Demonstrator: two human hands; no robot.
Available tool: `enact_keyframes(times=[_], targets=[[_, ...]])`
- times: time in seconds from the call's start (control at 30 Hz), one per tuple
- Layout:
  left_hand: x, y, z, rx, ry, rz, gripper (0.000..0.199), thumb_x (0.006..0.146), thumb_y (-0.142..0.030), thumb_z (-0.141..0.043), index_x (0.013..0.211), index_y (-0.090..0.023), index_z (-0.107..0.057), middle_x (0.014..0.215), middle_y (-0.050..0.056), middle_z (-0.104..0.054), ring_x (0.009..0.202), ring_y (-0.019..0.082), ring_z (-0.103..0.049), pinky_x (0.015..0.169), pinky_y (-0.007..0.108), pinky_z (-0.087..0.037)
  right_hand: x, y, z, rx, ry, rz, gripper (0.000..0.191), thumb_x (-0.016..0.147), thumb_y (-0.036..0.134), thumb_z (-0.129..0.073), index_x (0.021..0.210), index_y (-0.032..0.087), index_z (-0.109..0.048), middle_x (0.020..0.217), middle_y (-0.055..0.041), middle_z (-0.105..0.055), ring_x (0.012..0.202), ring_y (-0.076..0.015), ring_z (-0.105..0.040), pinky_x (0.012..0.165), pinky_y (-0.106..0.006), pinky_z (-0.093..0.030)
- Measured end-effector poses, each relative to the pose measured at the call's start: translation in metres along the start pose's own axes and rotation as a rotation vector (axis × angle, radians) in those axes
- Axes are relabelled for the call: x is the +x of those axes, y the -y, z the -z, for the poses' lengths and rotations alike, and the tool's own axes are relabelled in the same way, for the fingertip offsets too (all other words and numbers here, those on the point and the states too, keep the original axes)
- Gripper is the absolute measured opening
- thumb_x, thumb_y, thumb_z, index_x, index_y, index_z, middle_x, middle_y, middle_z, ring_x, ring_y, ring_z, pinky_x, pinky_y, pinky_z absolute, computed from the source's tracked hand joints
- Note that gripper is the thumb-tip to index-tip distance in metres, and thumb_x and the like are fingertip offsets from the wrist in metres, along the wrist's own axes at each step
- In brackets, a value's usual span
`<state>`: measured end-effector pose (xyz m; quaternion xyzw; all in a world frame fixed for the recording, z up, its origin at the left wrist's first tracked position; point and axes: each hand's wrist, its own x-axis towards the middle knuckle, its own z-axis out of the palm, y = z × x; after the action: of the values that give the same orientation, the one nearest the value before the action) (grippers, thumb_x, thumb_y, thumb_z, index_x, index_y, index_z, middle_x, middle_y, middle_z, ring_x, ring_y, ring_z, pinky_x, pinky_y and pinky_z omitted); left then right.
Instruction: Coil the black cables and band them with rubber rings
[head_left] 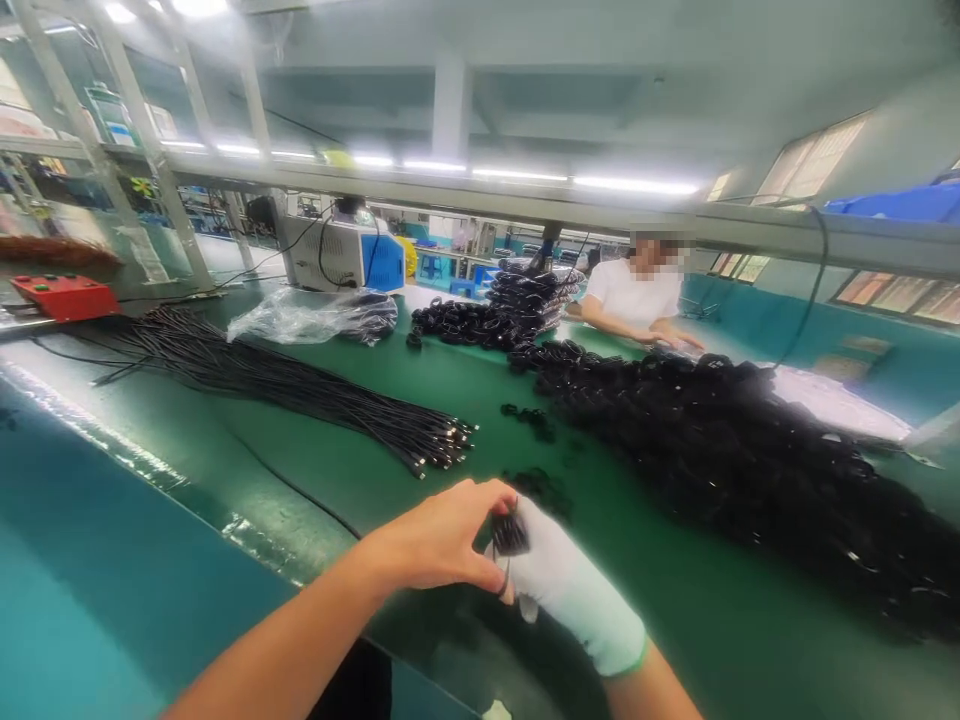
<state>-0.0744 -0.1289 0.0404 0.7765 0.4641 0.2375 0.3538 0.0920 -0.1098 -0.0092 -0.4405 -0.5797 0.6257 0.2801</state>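
Low over the near edge of the green bench, my two hands meet around a coiled black cable [510, 533]. My bare left hand [457, 535] grips it from the left, its thumb and fingers curved about the coil. On the other side my right hand [555, 570], in a white glove, is closed on the same coil, its fingertips partly hidden. Beyond them lies a long bundle of straight black cables [337, 395] with metal plugs at the near end. To the right spreads a large heap of coiled black cables [735, 440].
Clear plastic bags [300, 315] lie near a grey-and-blue machine [337, 255]. A red control box [66, 297] sits at far left. Across the bench a co-worker [634, 290] handles something at the heap. A metal shelf rail [450, 185] crosses overhead. A loose cable [300, 488] runs along the bench.
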Motion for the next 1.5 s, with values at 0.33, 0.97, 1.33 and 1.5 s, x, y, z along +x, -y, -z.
enact_keyframes(times=[0.33,0.97,1.33,1.5], targets=[[0.024,0.019,0.015,-0.027,0.293,0.099,0.008,0.065,-0.025,-0.060,0.069,-0.021,-0.066,0.063,0.000,-0.062,0.052,0.016,-0.053,0.046,0.023,-0.037,-0.010,0.005,-0.006,-0.206,-0.186,0.166,0.054,0.063,0.016,-0.067,0.116,0.024,-0.057,0.081,-0.0011,-0.062,0.052,-0.0106,-0.053,0.039,-0.020,-0.040],[0.008,-0.006,0.000,-0.692,-0.295,0.075,0.027,0.073,-0.016,-0.058,0.100,-0.016,-0.063,0.100,0.006,-0.065,0.087,0.018,-0.060,0.081,0.032,-0.048,-0.013,0.001,0.004,0.551,0.334,0.260,0.057,0.070,0.030,-0.068,0.120,0.019,-0.042,0.066,-0.0002,-0.063,0.040,-0.0075,-0.049,0.037,-0.016,-0.033],[0.019,-0.005,-0.006,0.185,-0.412,-0.042,0.029,0.072,-0.009,-0.053,0.092,-0.022,-0.071,0.089,0.002,-0.067,0.087,0.020,-0.057,0.081,0.031,-0.044,-0.004,-0.005,-0.002,0.821,0.421,-0.019,0.057,0.081,0.065,-0.047,0.109,0.015,-0.051,0.085,-0.0080,-0.064,0.073,-0.0195,-0.066,0.056,-0.032,-0.056],[0.014,0.003,-0.018,0.439,-0.558,-0.142,0.034,0.078,-0.005,-0.045,0.100,-0.021,-0.067,0.094,0.006,-0.063,0.089,0.019,-0.056,0.080,0.029,-0.044,-0.003,-0.007,-0.010,0.824,0.339,0.084,0.032,0.090,0.044,-0.048,0.103,0.015,-0.053,0.076,-0.0036,-0.059,0.061,-0.0124,-0.061,0.045,-0.021,-0.053]])
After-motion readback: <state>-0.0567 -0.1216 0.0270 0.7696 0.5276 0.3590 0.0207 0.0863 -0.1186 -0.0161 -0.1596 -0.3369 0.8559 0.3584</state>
